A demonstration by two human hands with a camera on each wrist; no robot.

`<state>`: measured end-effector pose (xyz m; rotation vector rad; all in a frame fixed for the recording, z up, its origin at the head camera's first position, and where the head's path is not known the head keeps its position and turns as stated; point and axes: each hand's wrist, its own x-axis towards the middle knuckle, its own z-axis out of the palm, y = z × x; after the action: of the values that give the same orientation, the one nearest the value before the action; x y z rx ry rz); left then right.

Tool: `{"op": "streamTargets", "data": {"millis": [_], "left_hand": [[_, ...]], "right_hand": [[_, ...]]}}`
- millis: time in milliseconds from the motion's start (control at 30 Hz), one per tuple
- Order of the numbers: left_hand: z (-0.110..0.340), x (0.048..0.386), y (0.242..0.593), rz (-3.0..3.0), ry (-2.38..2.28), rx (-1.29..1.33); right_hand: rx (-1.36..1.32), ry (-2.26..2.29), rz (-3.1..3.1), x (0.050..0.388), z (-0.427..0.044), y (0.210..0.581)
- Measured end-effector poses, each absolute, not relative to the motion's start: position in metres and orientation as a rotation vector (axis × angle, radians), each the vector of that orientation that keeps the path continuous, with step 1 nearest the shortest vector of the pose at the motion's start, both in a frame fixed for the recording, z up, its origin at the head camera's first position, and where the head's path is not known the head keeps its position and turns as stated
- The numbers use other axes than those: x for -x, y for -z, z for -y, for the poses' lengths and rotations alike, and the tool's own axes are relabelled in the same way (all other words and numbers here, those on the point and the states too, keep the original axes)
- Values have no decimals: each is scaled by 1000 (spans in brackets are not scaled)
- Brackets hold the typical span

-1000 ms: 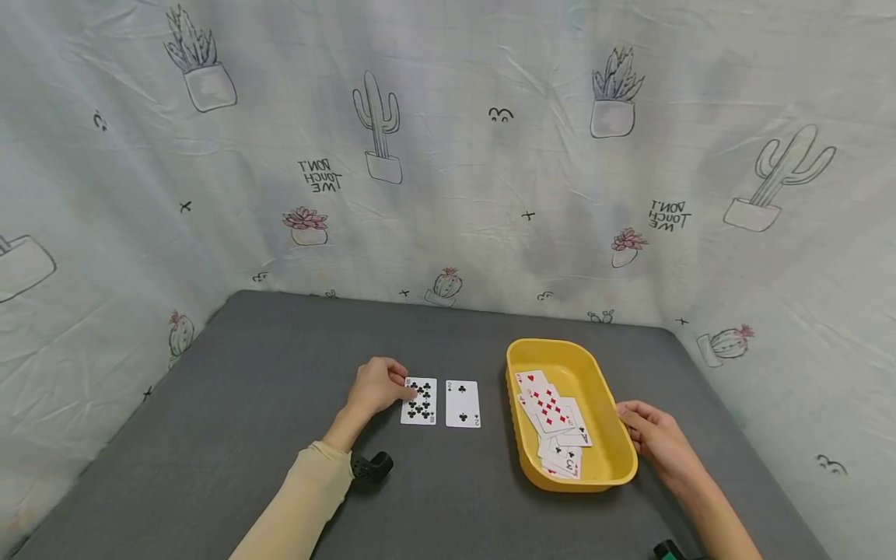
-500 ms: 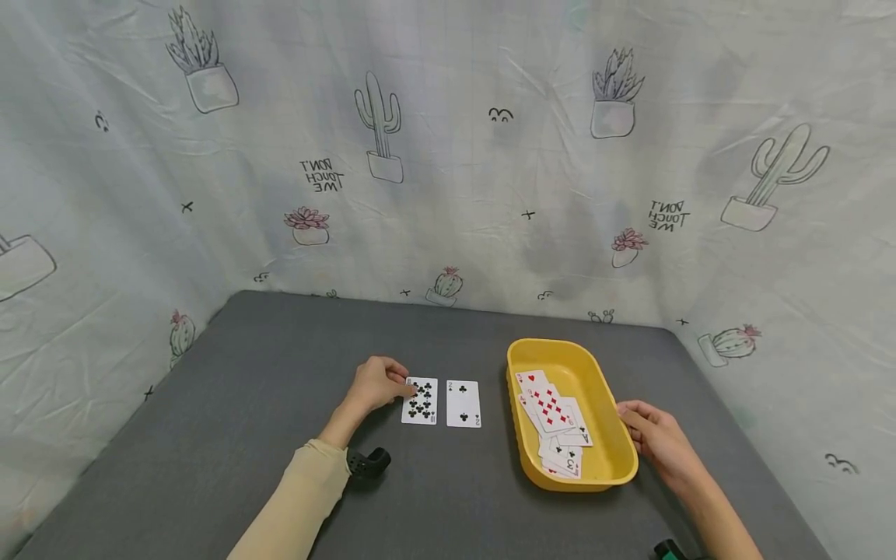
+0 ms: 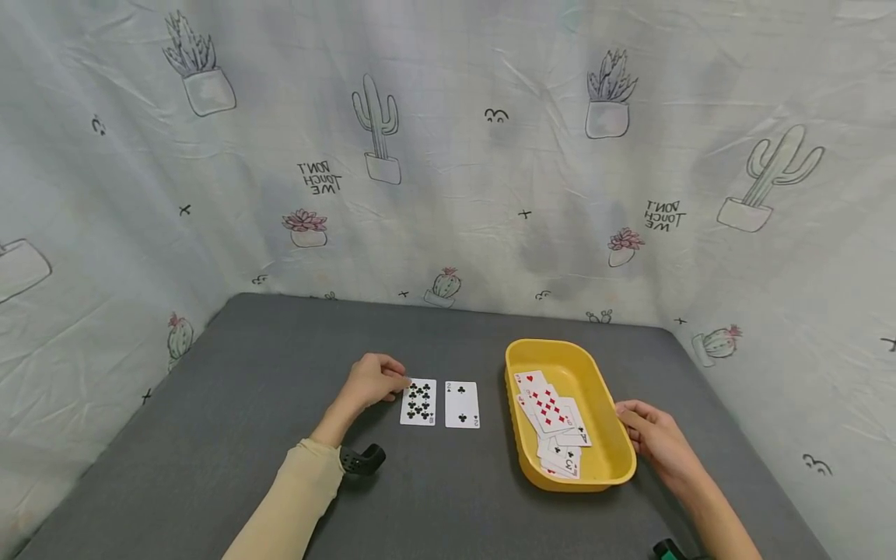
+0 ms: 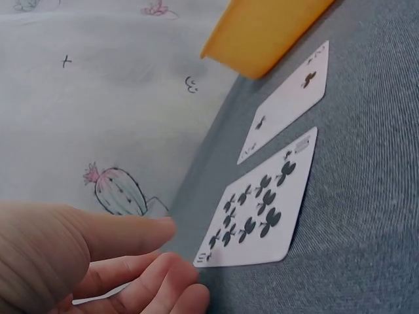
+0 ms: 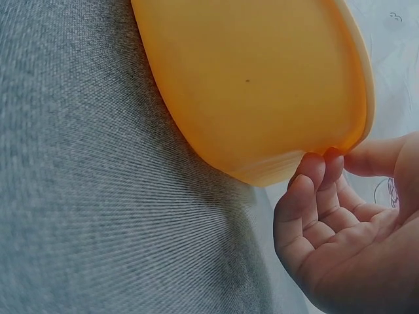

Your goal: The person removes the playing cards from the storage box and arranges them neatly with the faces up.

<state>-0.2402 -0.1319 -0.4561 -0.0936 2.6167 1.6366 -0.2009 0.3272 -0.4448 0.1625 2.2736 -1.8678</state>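
My left hand point(image 3: 374, 379) hovers at the upper left corner of a playing card with several clubs point(image 3: 421, 406), which lies face up on the table. In the left wrist view, the thumb point(image 4: 131, 234) is apart from that card, and the relaxed fingers are beside its near corner. A two of clubs point(image 3: 462, 406) lies face up just to the right. My right hand point(image 3: 661, 442) pinches the right rim of a yellow plastic tray point(image 3: 607, 455), thumb above and fingertips point(image 5: 313, 167) under the edge. Inside the tray is a loose pile of face-up cards point(image 3: 549, 410).
The grey cloth-covered table point(image 3: 294, 350) runs back to a white curtain point(image 3: 448, 155) printed with potted cacti, which also hangs on both sides. A black band point(image 3: 362, 460) with a small device is on the left wrist.
My left hand has drawn back slightly to the left, and its thumb has come off the card with several clubs. Both laid-out cards and the right hand on the tray stay put.
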Motion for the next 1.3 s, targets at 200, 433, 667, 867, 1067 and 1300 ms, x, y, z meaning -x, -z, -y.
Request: {"op": "streamTargets", "data": {"millis": [200,433,667,867,1067,1300], "left_hand": [[128,239,450,-2635,-1635,73],[120,236,442,-2622,-1666,10],[97,224,431,-2511,-1800,-145],[64,208,418,-2276,-1912,-295],[23,200,403,-2175,-1923,-354],[-29,207,400,-1993,-2029,-312]], "right_hand": [[-153,1870,-2267,205,-328,444],[-164,1870,-2263,207,-330,444],[-153,1863,-2271,209,-332,447],[-146,1864,-2281,209,-328,449],[-118,1870,-2301,205,-327,446],[-135,1858,-2304,203,-327,446]]}}
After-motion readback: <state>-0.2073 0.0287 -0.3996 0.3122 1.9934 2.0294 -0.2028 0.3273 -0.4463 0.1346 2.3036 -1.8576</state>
